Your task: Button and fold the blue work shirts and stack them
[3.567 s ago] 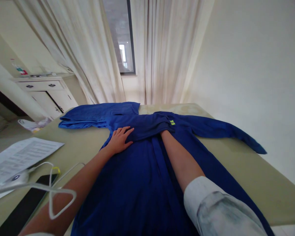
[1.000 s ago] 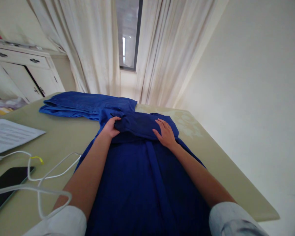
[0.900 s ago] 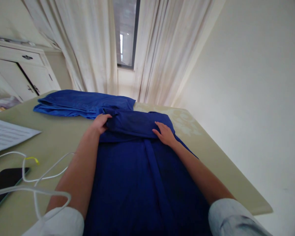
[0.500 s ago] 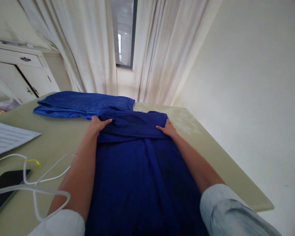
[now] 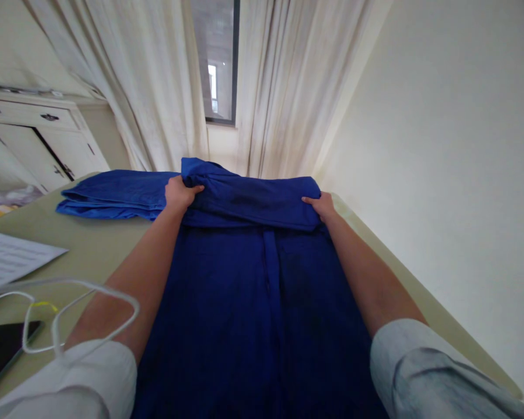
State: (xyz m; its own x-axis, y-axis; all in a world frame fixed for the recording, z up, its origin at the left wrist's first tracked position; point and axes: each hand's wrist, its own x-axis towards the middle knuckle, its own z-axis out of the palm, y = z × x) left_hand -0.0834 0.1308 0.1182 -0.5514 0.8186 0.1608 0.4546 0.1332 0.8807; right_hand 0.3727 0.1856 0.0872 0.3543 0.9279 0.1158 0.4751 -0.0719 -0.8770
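A dark blue jacket [image 5: 227,314] lies spread toward me, with a long placket strip down its middle. Its far end is doubled over into a thick fold [image 5: 253,201], lifted up from the table. My left hand [image 5: 180,195] grips the left end of that fold, thumb on top. At the right end, my right hand [image 5: 322,206] holds the cloth in the same way, its fingers hidden behind. Beyond my left hand a brighter blue folded garment [image 5: 113,192] rests on the table, partly covered by the raised fold.
The pale green table [image 5: 109,244] bears a printed sheet [image 5: 17,256], a dark phone [image 5: 6,349] and a looped white cable [image 5: 91,285] near my left arm. A white wall [image 5: 454,174] runs along the right; curtains [image 5: 157,87] and a cabinet [image 5: 56,134] stand behind.
Both hands have raised the folded end of the jacket and moved it away from me and to the right. More of the jacket's front now shows, and the fold hides more of the garment behind.
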